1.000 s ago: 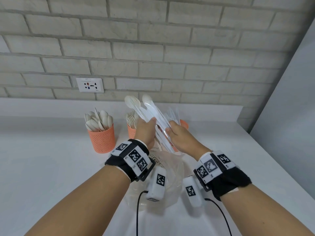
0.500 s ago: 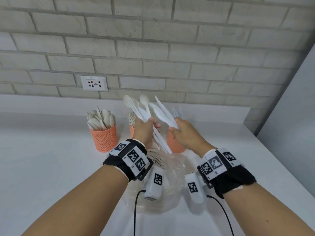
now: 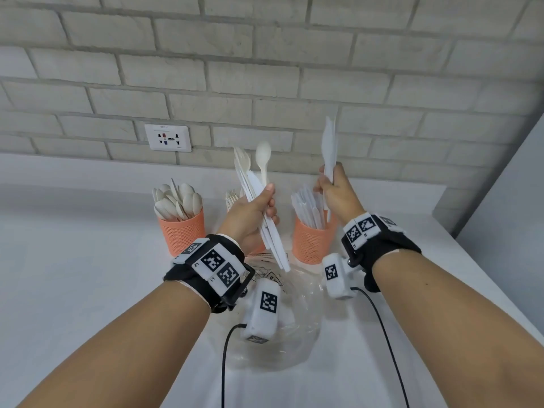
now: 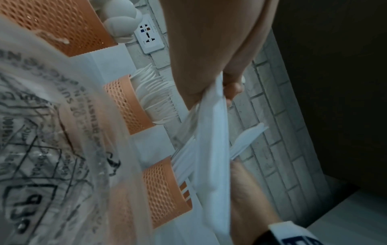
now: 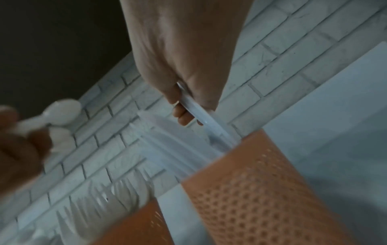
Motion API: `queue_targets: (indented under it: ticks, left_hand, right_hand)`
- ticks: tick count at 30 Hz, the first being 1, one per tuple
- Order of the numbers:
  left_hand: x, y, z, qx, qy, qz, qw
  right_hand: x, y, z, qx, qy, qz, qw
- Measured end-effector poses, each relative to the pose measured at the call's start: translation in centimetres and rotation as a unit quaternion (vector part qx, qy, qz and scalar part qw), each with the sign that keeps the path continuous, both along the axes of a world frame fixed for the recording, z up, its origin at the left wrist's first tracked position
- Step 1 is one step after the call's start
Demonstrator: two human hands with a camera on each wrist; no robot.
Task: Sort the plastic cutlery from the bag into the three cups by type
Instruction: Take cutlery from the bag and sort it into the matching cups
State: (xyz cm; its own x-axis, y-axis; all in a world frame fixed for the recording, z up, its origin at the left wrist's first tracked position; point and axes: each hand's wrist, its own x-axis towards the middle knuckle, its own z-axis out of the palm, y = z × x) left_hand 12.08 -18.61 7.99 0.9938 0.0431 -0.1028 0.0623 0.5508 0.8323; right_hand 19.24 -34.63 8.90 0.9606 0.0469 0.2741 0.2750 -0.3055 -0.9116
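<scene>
Toward the desk's (image 3: 73, 290) back left, the spoon cup (image 3: 182, 234) stood packed with spoon bowls, apart from everything I was holding. Next along, the fork cup (image 4: 127, 104) sat near the back edge, mostly hidden in the head view behind my left hand (image 3: 250, 219), which was clenched round a mixed bundle (image 3: 259, 201) of white cutlery: a fork head and one spoon bowl fanned out above the fist, the handles slanting down toward the clear bag (image 3: 282, 328) lying crumpled at the front middle of the desk. The bag looked nearly emptied, though its film blurred whatever remained inside. To the right, the knife cup (image 3: 309, 240) held a sheaf of knives, and my right hand (image 3: 335, 195) gripped a few knives (image 3: 329, 148) upright directly above it; in the right wrist view their lower ends sat just at the rim. My worry from here was the drop: the cup was already crowded, so the handles could have caught on the standing knives and bounced out, or nudged the light mesh cup over. The left bundle was the other risk, since a loose fist on smooth, slanted handles could have let pieces slide back into the bag, or a fork could have ridden along with the spoon into the wrong cup.
</scene>
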Motion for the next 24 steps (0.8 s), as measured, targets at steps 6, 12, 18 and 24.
queue_targets:
  ticks: [6,12,18,24]
  left_hand:
    - [0.2,0.3,0.0,0.015,0.004,-0.017,1.0]
    - [0.2,0.0,-0.1,-0.021,0.01,0.009,1.0]
    - [0.7,-0.2,-0.1,-0.029,0.004,0.016,0.999]
    - [0.8,0.0,1.0,-0.038,-0.016,0.059,0.997]
  right_hand:
    - [1.1,-0.3,-2.9,-0.003,0.049,0.0,0.999]
    - [1.1,-0.7,-0.9,-0.03,-0.021,-0.015,0.999]
    - [-3.1,1.4,2.7,-0.091,-0.213,0.013,0.973]
    - [-8.3,3.6,2.1,-0.274,0.08,0.197,0.938]
